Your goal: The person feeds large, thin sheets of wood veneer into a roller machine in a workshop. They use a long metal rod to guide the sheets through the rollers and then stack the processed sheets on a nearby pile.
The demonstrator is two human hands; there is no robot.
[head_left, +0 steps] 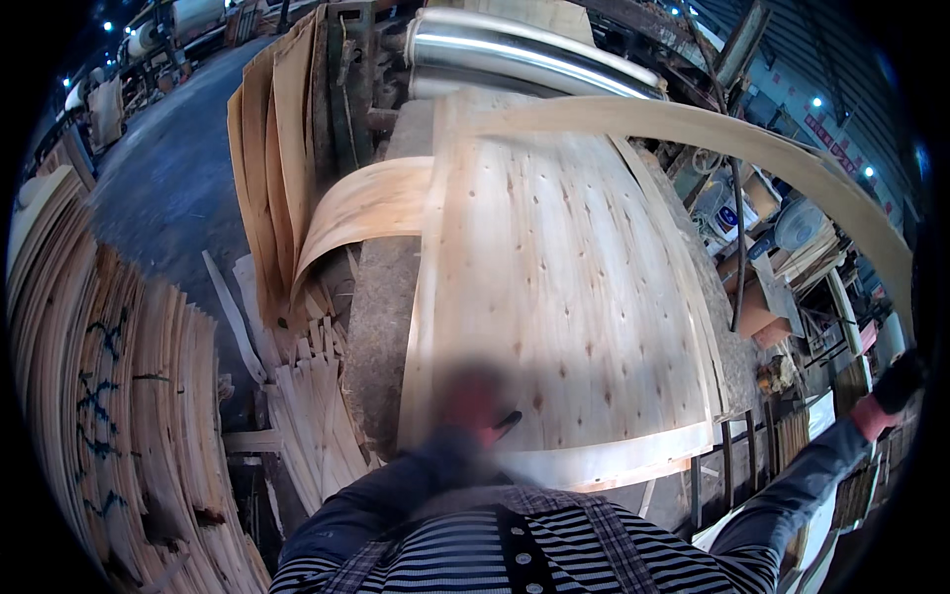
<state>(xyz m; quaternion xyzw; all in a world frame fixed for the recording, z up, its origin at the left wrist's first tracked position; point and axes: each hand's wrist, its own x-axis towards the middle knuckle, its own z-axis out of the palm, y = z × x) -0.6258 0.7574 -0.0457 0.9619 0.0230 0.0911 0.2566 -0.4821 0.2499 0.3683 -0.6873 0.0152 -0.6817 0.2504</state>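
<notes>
A wide sheet of pale knotted wood veneer (564, 287) lies on a machine bed in front of me. My left hand (473, 404) is blurred and rests on the sheet's near edge. A small dark thing (508, 421) sticks out beside it, and I cannot tell whether the hand holds it. My right hand (891, 391), in a dark glove, is stretched far out to the right. It grips the end of a long thin veneer strip (712, 129) that arcs from the sheet's far edge over to that hand.
Shiny metal rollers (534, 54) sit behind the sheet. A curled veneer piece (361, 203) and upright sheets (272, 148) stand to the left, with scraps (312, 396) below. A tall veneer stack (119, 396) fills the left. A fan (798, 224) and buckets are on the right.
</notes>
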